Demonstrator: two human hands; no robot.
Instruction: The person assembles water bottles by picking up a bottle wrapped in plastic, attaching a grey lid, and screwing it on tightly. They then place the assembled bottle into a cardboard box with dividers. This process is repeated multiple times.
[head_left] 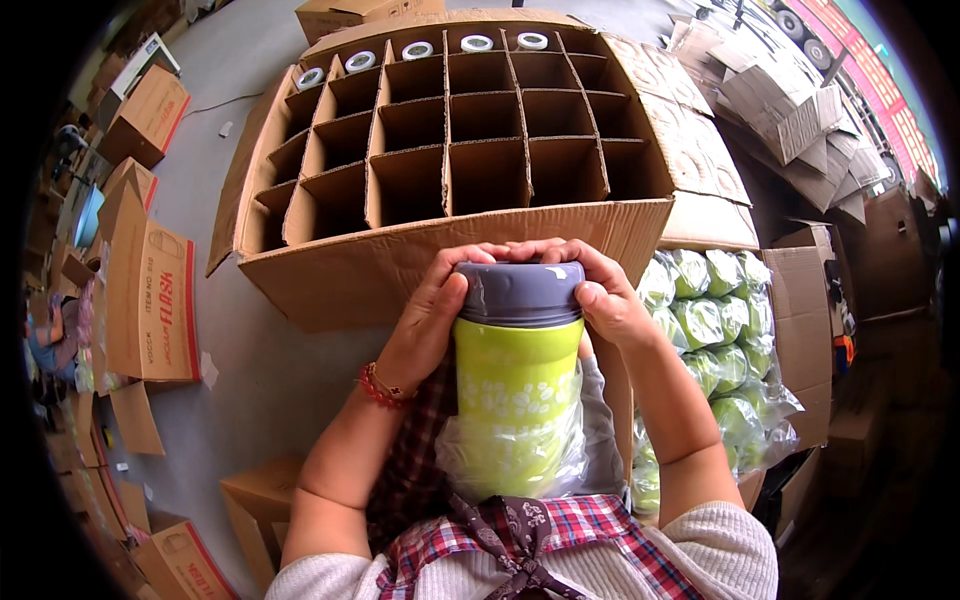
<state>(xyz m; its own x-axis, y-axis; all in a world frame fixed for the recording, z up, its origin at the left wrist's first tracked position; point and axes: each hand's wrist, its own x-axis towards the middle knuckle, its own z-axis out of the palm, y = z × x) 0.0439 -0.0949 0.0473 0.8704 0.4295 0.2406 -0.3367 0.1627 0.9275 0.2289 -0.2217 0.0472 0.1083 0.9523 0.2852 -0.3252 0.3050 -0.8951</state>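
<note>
Close against the person's chest, a flask (518,385) stands upright between both hands, near the front wall of the big carton (400,262). Its body is lime green with a band of small white flowers around the middle, and its lid (520,292) is a broad grey-violet cap, smooth and slightly glossy, a little wider than the body. A clear plastic bag (470,460) is pushed down around the lower half of the flask, crinkled and bunched at the base, leaving the lid and upper body bare.

The left hand (425,325) wraps the lid from its side, fingers curled over the top rim and thumb on the lid's wall; a red bead bracelet (378,388) sits at that wrist. The right hand (598,295) closes on the lid from the other side, fingers meeting those of the left over the top. Both hands are shut on the lid.

Beyond the hands, the carton lies open on the floor, split by cardboard dividers into cells. Most cells are bare; white-topped flasks (445,47) fill the far row. To the right, a box (800,330) holds more green flasks in plastic bags (710,330), packed side by side.
</note>
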